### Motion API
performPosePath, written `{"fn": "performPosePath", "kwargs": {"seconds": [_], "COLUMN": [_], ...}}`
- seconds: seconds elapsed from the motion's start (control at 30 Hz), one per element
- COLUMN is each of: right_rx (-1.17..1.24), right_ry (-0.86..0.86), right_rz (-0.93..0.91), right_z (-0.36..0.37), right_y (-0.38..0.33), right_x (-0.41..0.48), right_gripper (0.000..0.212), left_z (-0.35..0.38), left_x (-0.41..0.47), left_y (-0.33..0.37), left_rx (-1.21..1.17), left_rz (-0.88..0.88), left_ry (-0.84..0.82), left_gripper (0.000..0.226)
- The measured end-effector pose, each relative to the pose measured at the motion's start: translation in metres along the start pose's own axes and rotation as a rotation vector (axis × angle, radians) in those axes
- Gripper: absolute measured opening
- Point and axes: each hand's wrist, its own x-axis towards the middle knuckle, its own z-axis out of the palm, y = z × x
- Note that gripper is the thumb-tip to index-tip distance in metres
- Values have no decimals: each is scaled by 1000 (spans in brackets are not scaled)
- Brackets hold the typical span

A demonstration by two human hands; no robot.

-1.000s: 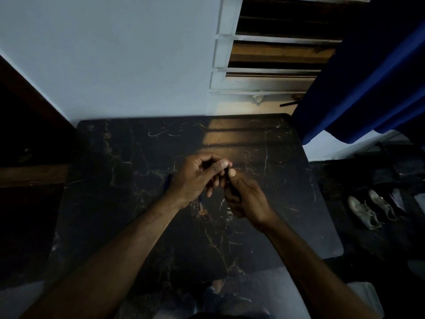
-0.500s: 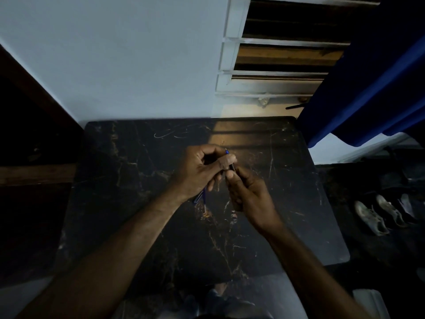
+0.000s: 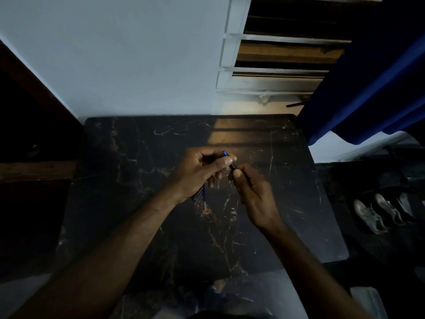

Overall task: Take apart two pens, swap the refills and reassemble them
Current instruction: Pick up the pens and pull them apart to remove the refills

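Over the middle of the black marble table [image 3: 128, 203] both hands meet. My left hand [image 3: 197, 171] is closed around a blue pen [image 3: 199, 193]; its blue tip pokes out above the fingers and its rear end shows below the wrist. My right hand [image 3: 253, 192] pinches a small dark pen part [image 3: 232, 166] just right of the left thumb. The two hands nearly touch. Most of both pens is hidden inside the fingers, and the light is dim.
A pale wall and a louvred window [image 3: 276, 54] stand behind the table. A blue curtain [image 3: 368, 88] hangs at the right. Shoes [image 3: 372, 215] lie on the dark floor to the right. A dark wooden edge runs along the left.
The hands have drawn slightly apart. The blue pen tip now shows above my left fingers, and a dark part sits between my right fingertips.
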Motion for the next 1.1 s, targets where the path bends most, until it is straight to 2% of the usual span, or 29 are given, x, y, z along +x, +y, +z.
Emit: {"fn": "performPosePath", "kwargs": {"seconds": [0.17, 0.23, 0.33, 0.4, 0.5, 0.6, 0.67, 0.73, 0.8, 0.9, 1.0, 1.1], "right_rx": [-95, -107, -108, -107, -112, -109, -91, -83, -96, -101, -109, -121], "right_ry": [5, 18, 52, 59, 61, 55, 63, 70, 69, 88, 88, 86], "right_rz": [-104, -103, -76, -68, -64, -70, -72, -68, -69, -92, -119, -135], "right_z": [11, 15, 18, 19, 23, 28, 29, 28, 25, 25, 29, 31], "right_y": [0, 2, 10, 14, 16, 16, 16, 16, 16, 18, 19, 22], "right_x": [3, 4, 3, 0, -3, -4, -3, -3, -3, -3, -4, -6], "right_gripper": [16, 16, 20, 21, 21, 29, 29, 26, 26, 27, 25, 21], "left_z": [6, 7, 6, 4, 8, 13, 12, 9, 5, 7, 13, 13], "left_x": [-3, -3, -5, -8, -12, -10, -12, -13, -15, -18, -17, -16], "left_y": [-2, -3, -5, -7, -9, -12, -12, -13, -15, -18, -23, -23], "left_rx": [25, -19, -67, -51, 28, 55, -25, -77, -63, -5, 39, -65], "left_rz": [-19, -25, -43, -45, -45, -46, -45, -58, -62, -51, -40, -69], "left_ry": [145, 107, 47, 63, 153, 244, 158, 88, 101, 173, 285, 207], "left_gripper": [15, 5, 16, 16, 8, 13, 5, 17, 17, 3, 15, 11]}}
